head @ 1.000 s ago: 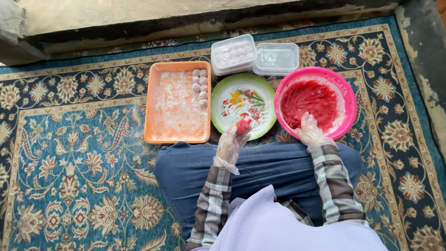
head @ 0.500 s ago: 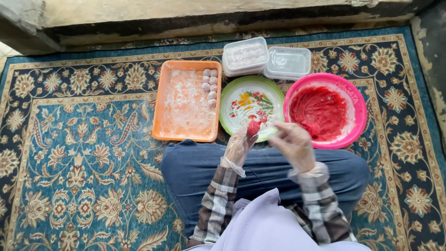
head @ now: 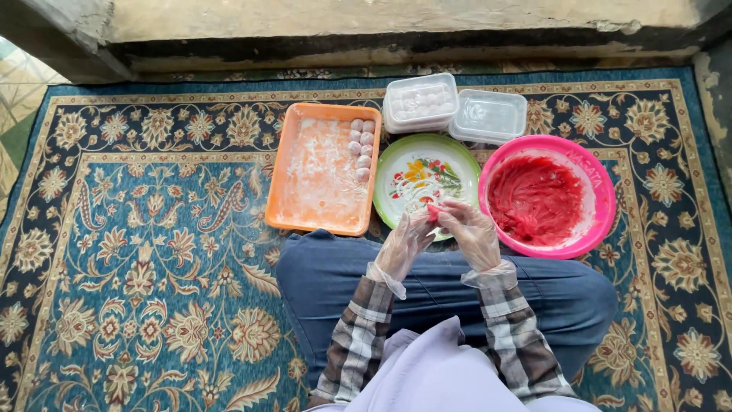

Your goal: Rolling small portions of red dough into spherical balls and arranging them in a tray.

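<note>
1. Left hand point(head: 402, 243), in a clear disposable glove: fingers curled onto a small red lump of dough point(head: 433, 211), pressing it from the left.
2. Right hand point(head: 473, 231), also gloved: fingers closed on the same lump from the right, so that both hands meet over the near rim of the green flowered plate point(head: 418, 181).
3. Red lump of dough: held between the two hands above the person's lap, near the middle of the carpet point(head: 137, 252).
4. Pink bowl point(head: 602, 200): just right of the plate, smeared inside with red dough.
5. Orange tray point(head: 320, 179): left of the plate, dusted white, with a row of pale pink balls point(head: 361, 147) along its right side.
6. Two clear lidded containers point(head: 456, 113): side by side beyond the plate, towards the far edge of the carpet; the left one holds pale balls.
</note>
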